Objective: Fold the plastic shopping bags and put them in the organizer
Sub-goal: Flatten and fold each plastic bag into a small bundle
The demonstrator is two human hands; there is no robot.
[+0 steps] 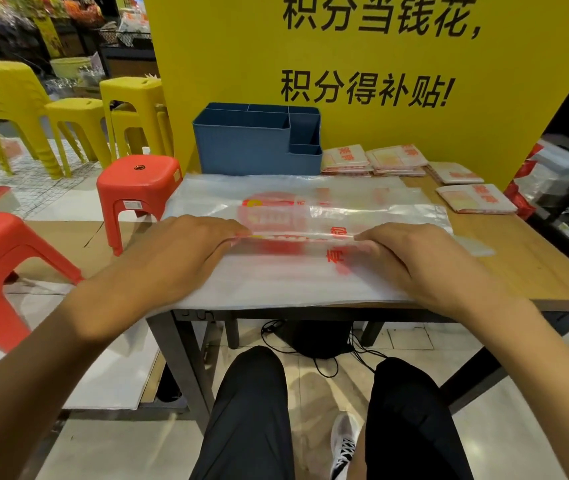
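A big clear plastic shopping bag with red and yellow print lies spread flat on the wooden table, right in front of the blue plastic organizer with several compartments. The near part of the bag is lifted into a long fold. The left hand pinches the left end of that fold with curled fingers. The right hand pinches the right end the same way. Both hands rest on top of the bag, well apart from each other.

The organizer stands at the back of the table, against a tall yellow board with black writing. Its compartments look empty from here. Just to the right of the organizer lie four small folded plastic bags with red print, flat on the table. None of them sits in the organizer. More red and clear bags pile up farther right of the organizer, past the table edge.

To the left of the organizer stands a small red plastic stool. Behind it are stacked yellow plastic stools. A bigger red stool stands far left of the organizer. Under the table are black cables and the person's legs in black trousers.
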